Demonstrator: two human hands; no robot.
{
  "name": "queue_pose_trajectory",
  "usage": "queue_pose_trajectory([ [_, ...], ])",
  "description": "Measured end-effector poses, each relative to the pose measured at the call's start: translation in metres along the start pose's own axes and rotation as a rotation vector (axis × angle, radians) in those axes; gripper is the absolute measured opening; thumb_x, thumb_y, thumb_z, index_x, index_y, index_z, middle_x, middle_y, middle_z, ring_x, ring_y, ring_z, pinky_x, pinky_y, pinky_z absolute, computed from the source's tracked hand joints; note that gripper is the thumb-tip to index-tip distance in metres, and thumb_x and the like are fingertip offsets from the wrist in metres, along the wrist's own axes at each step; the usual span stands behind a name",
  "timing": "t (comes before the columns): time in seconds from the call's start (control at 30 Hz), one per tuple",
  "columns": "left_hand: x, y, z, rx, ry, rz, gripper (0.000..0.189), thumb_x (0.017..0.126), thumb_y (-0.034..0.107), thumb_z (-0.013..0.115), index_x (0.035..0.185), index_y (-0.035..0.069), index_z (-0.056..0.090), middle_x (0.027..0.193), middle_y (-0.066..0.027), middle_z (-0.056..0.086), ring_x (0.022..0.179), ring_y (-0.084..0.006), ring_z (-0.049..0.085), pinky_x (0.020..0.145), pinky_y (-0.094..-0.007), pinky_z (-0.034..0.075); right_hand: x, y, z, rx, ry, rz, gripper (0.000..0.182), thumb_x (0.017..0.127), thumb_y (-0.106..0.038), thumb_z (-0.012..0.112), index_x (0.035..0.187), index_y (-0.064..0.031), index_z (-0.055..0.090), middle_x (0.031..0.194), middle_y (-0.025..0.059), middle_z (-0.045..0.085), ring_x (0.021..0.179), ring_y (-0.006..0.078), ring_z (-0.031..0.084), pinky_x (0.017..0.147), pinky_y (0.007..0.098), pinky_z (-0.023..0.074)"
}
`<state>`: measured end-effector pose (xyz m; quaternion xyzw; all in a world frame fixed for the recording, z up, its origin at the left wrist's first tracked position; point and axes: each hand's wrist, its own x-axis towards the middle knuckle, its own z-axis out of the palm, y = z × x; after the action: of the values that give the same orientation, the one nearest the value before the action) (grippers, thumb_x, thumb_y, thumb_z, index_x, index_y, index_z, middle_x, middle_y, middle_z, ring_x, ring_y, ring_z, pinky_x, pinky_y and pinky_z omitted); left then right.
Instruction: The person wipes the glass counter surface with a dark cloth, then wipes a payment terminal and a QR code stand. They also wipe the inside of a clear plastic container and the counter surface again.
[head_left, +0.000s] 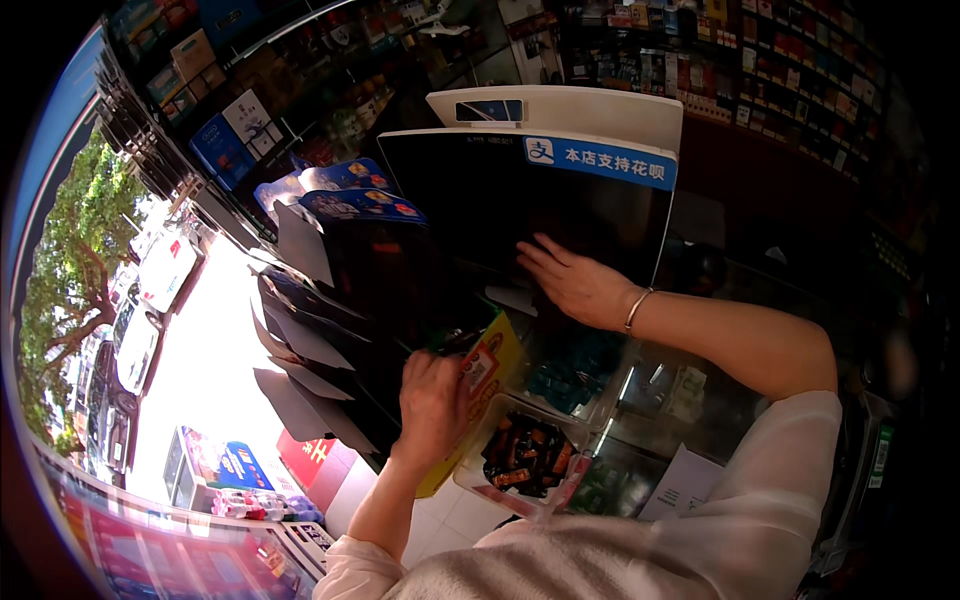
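Observation:
My left hand (433, 401) is at the upper edge of a yellow cardboard box (495, 360), its fingers curled over that edge; whether they grip anything is hidden in the dark. My right hand (574, 281), with a bangle at the wrist, is spread in front of the dark screen of a monitor (525, 199); I cannot tell whether it touches. Nothing shows between its fingers. Below it, a clear plastic tub holds teal wrapped pieces (574, 375). Nearer me, a white plastic tub (476, 469) contains dark wrapped sweets (525, 454).
Grey card flaps (300, 330) and blue printed packs (360, 202) stand left of the monitor. A glass counter (637, 435) bears a white paper (681, 484). Stocked shelves (675, 67) line the back. A display box (217, 465) stands by the bright opening at left.

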<state>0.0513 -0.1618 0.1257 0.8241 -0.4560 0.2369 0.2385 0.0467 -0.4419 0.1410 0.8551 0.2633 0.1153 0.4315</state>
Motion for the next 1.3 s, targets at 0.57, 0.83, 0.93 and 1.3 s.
queue_pose_trajectory([
  [0.57, 0.003, 0.0, 0.003, 0.003, -0.023, -0.024, 0.026, 0.069, -0.004, 0.069, 0.092, 0.001, 0.058, 0.083, -0.0191, 0.055, 0.089, -0.0408, 0.055, 0.08, -0.0463, 0.046, 0.209, 0.082, -0.02, -0.111, 0.396, 0.508, 0.042, 0.095, -0.028, 0.045, 0.131, -0.0108, 0.06, 0.151, 0.0113, 0.041, 0.143, 0.0419, 0.025, 0.115, 0.0624, 0.0175],
  [0.83, 0.001, -0.003, 0.0, 0.005, 0.006, -0.026, 0.024, 0.068, -0.007, 0.065, 0.09, 0.0, 0.057, 0.081, -0.0185, 0.056, 0.082, -0.0388, 0.053, 0.077, -0.0465, 0.045, 0.101, 0.069, -0.034, -0.12, 0.208, 0.32, 0.042, 0.095, -0.03, 0.048, 0.134, -0.0184, 0.057, 0.155, 0.007, 0.035, 0.147, 0.0363, 0.017, 0.115, 0.0688, 0.0092],
  [0.93, -0.003, 0.001, -0.002, 0.008, -0.003, -0.051, 0.023, 0.069, -0.006, 0.064, 0.09, 0.0, 0.057, 0.081, -0.0185, 0.056, 0.082, -0.0387, 0.052, 0.077, -0.0462, 0.044, 0.031, 0.064, -0.032, 0.066, 0.328, 0.454, 0.042, 0.091, -0.025, 0.053, 0.13, -0.0134, 0.06, 0.153, 0.0094, 0.036, 0.147, 0.0375, 0.017, 0.111, 0.0736, 0.0079],
  [1.3, -0.004, -0.002, 0.004, 0.03, 0.002, -0.027, 0.022, 0.071, -0.004, 0.067, 0.091, 0.0, 0.058, 0.082, -0.0177, 0.057, 0.083, -0.0369, 0.053, 0.078, -0.045, 0.045, -0.04, 0.07, -0.031, -0.011, 0.587, 0.574, 0.032, 0.086, -0.017, 0.06, 0.116, -0.0084, 0.067, 0.141, 0.011, 0.052, 0.139, 0.0332, 0.037, 0.114, 0.0549, 0.0274],
])
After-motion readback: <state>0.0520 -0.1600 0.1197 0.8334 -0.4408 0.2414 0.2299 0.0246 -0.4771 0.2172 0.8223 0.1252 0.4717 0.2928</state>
